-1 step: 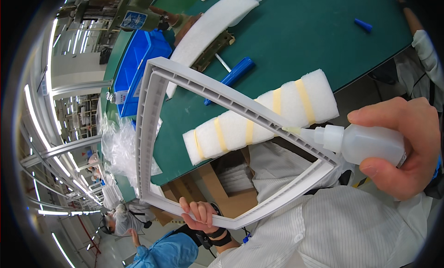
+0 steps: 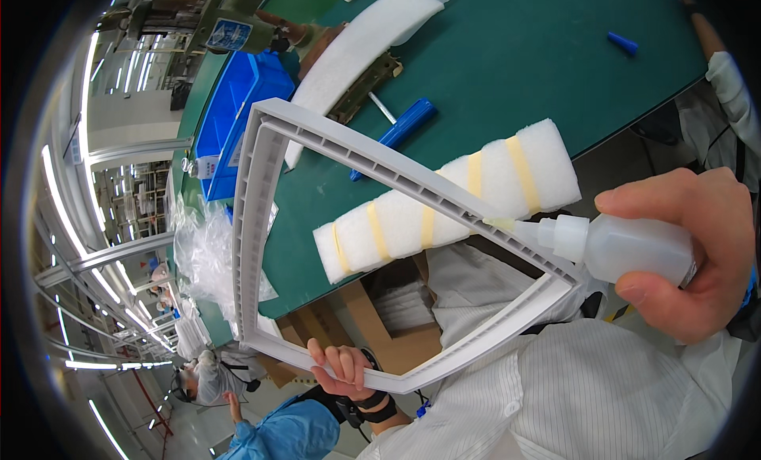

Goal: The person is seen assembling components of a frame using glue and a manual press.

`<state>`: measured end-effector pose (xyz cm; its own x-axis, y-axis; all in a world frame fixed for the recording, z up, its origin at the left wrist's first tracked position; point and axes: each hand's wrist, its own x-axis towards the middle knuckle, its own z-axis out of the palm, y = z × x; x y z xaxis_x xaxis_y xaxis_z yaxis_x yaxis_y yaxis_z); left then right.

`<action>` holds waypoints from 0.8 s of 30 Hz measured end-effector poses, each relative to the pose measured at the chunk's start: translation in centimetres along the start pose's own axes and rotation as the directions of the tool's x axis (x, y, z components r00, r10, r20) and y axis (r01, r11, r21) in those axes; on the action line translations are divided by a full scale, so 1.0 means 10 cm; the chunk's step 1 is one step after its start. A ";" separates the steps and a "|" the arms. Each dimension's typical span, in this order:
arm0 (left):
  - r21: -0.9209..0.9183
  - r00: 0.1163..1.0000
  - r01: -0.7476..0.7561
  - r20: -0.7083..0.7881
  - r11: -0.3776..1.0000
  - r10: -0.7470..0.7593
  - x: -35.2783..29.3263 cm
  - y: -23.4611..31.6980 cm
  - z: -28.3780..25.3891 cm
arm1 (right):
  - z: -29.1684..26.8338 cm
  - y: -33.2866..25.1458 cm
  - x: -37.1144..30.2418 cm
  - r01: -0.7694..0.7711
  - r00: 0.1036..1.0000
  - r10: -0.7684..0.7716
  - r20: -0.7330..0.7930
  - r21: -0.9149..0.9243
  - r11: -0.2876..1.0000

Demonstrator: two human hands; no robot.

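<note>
A white rectangular plastic frame (image 2: 247, 222) with a ribbed channel along its inner side is held up, tilted, in front of me. My left hand (image 2: 341, 369) is closed around its lower bar. My right hand (image 2: 697, 246) grips a translucent squeeze bottle (image 2: 638, 250) between thumb and fingers, tipped sideways. The bottle's narrow tip is at the channel of the frame's upper right bar, near the right corner. Whether liquid is coming out is too small to tell. Behind the frame, a white foam bundle (image 2: 403, 222) wrapped with yellow bands lies at the edge of the green table (image 2: 507, 71).
A blue-handled T-shaped tool (image 2: 412, 123), a white foam strip (image 2: 357, 55) and a small blue cone cap (image 2: 622, 44) lie on the table. Farther left are a blue bin (image 2: 273, 79), clear plastic bags (image 2: 206, 246) and a green vise (image 2: 246, 36). An open cardboard box (image 2: 408, 349) stands below. Other people are nearby.
</note>
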<state>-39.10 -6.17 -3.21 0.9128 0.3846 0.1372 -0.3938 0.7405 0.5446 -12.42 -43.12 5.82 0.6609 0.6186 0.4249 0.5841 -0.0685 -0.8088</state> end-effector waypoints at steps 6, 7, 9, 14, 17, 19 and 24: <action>0.002 1.000 -0.005 0.002 1.000 0.005 -0.01 0.02 0.01 | -0.02 -0.02 0.04 0.013 0.999 -0.012 0.042 -0.019 1.000; -0.001 1.000 -0.002 0.003 1.000 0.002 -0.01 0.00 0.00 | -0.03 -0.03 0.04 0.013 0.999 -0.012 0.045 -0.027 1.000; -0.052 0.999 -0.031 -0.035 0.998 0.029 0.00 -0.03 0.00 | -0.03 -0.03 0.04 0.009 0.999 -0.007 0.053 -0.039 0.999; -0.047 0.999 -0.022 -0.027 0.999 0.021 0.00 -0.04 -0.03 | -0.03 -0.03 0.02 0.006 0.998 -0.002 0.068 -0.056 0.998; -0.031 0.999 -0.030 -0.028 0.999 0.029 -0.01 0.00 0.02 | -0.03 -0.04 0.03 0.013 0.997 -0.009 0.078 -0.054 0.998; -0.027 0.999 -0.031 -0.029 0.999 0.030 -0.01 0.00 0.01 | -0.02 -0.04 0.04 0.015 0.997 -0.011 0.080 -0.057 0.998; -0.013 1.000 -0.007 0.009 1.000 0.007 0.00 0.00 0.02 | -0.07 -0.10 0.02 -0.005 0.996 0.014 0.092 -0.095 0.995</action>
<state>-39.12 -6.32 -3.06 0.9111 0.3848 0.1478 -0.4012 0.7453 0.5326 -12.57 -43.49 6.95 0.6226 0.6871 0.3745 0.6229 -0.1455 -0.7687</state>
